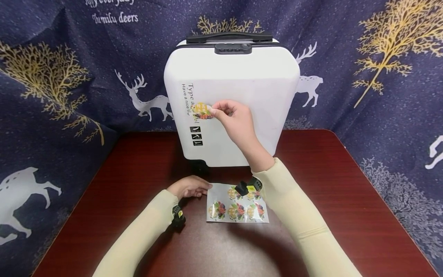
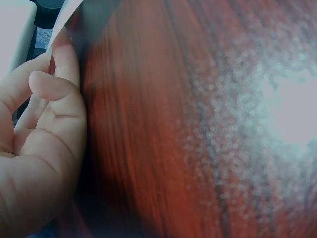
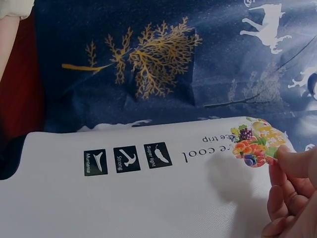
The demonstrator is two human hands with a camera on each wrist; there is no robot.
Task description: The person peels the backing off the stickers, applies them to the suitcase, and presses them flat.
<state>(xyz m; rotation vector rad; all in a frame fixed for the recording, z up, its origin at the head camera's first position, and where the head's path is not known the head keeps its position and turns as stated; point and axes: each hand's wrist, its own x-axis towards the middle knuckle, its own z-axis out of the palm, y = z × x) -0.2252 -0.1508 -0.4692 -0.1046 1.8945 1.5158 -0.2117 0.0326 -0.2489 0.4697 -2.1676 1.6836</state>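
Right hand held a fruit sticker up at a suitcase; left hand pinched the sticker sheet on the table.
Right hand (image 1: 235,117) pinched the glossy, multicoloured fruit-printed sticker (image 1: 202,110) between thumb and forefinger, in front of the left part of the white hard-shell suitcase (image 1: 263,115), overlapping its dark printed lettering (image 1: 184,94); whether the sticker touched the shell, cannot tell. Three square black icon labels (image 1: 196,136) sat below the lettering. Left hand (image 1: 191,187), fingers bent, pinched the far left corner of the shiny silvery-white rectangular sticker sheet (image 1: 219,193), near side of the suitcase; the black right-wrist camera (image 1: 249,187) hid part of the sheet. Suitcase stood upright at the far side of the reddish-brown wood-grain table (image 1: 346,215), navy deer-and-tree cloth (image 1: 332,115) behind.
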